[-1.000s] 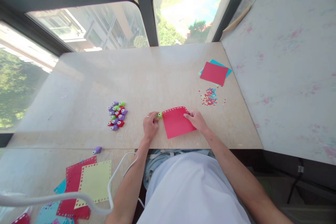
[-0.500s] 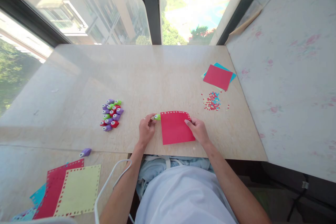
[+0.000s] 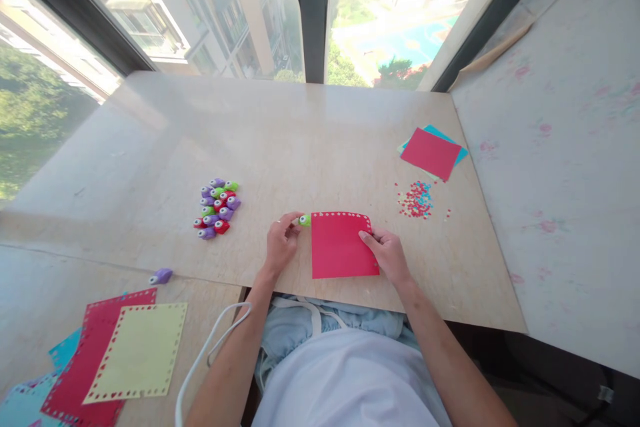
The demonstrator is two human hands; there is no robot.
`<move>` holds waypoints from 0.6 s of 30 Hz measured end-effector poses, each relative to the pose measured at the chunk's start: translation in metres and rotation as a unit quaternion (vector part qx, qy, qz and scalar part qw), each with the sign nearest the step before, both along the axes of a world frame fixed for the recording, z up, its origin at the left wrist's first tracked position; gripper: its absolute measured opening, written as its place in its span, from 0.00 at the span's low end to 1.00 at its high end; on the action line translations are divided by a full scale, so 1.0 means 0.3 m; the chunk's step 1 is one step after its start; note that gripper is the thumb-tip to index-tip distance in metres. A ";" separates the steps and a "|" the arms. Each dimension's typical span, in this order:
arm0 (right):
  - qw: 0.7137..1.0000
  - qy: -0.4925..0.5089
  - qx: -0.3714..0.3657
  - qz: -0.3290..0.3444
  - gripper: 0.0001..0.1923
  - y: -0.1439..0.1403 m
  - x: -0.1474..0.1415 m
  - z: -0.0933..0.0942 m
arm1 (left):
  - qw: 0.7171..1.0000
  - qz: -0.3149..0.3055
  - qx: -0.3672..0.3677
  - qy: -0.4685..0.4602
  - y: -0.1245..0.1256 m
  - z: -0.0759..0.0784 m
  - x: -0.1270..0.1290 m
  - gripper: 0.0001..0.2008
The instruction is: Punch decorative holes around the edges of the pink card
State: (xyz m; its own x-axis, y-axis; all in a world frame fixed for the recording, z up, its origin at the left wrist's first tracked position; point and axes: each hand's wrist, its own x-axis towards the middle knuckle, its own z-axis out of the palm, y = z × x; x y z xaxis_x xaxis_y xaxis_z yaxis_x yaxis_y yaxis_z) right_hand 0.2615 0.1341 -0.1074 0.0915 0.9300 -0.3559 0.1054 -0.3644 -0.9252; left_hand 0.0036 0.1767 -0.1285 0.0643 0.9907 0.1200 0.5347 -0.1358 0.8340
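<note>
A red paper sheet (image 3: 343, 250) lies in front of me, with a row of small punched holes along its top edge and some down its right side. My right hand (image 3: 387, 252) is closed on the sheet's right edge, thumb on top. At the upper left corner of the paper sits a small green craft punch (image 3: 305, 220), its white round top showing. My left hand (image 3: 284, 240) grips this punch between thumb and fingers. Whether the paper is inside the punch's slot I cannot tell.
Several purple, green and red punches (image 3: 217, 209) stand grouped at left; one purple punch (image 3: 161, 276) lies apart. Punched sheets, a yellow one (image 3: 140, 350) on top, lie lower left. Confetti (image 3: 416, 200) and plain paper (image 3: 431, 153) are at right. A white cable (image 3: 200, 353) crosses near my left arm.
The view has shifted slightly. Both hands keep their holds on the green punch and the red sheet, and the sheet looks a little straighter at its left edge.
</note>
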 end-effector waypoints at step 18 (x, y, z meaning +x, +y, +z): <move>1.000 0.027 -0.010 -0.006 0.22 0.009 -0.004 0.001 | 1.000 0.007 0.009 -0.022 0.001 -0.001 0.003 0.13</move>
